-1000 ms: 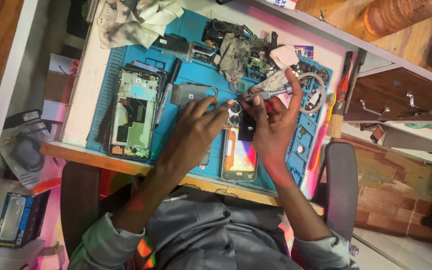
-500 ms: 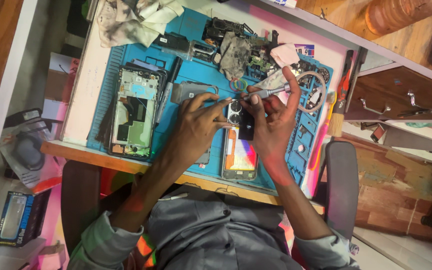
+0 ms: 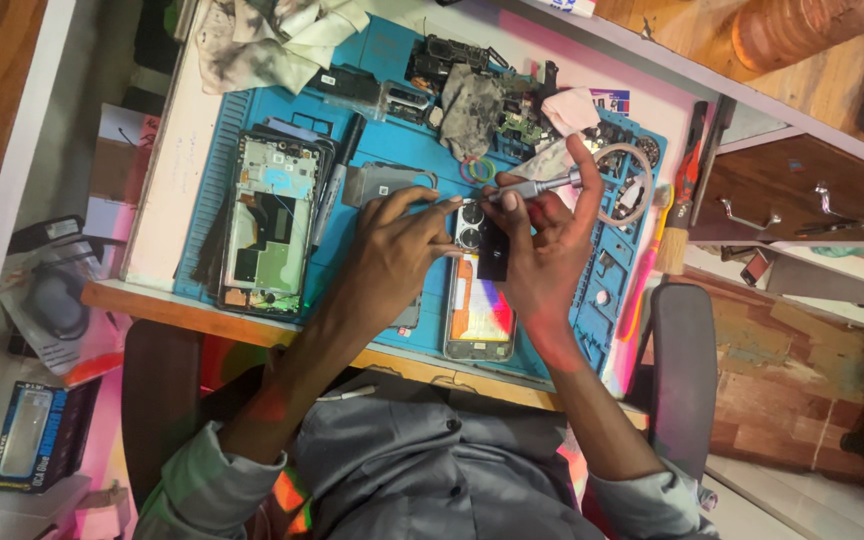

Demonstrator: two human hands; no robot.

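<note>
gripping one screwdriver, two hands work one opened phone.

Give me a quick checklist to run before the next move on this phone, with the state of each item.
1. Right hand grips the screwdriver: ok.
2. Left hand steadies the phone at its camera end: ok.
3. Driver tip seated in a screw: cannot tell, too small.
4. Phone lies flat on the blue mat: ok.
5. Second opened phone is apart from the hands: ok.
6. Loose screws accounted for: cannot tell.
</note>
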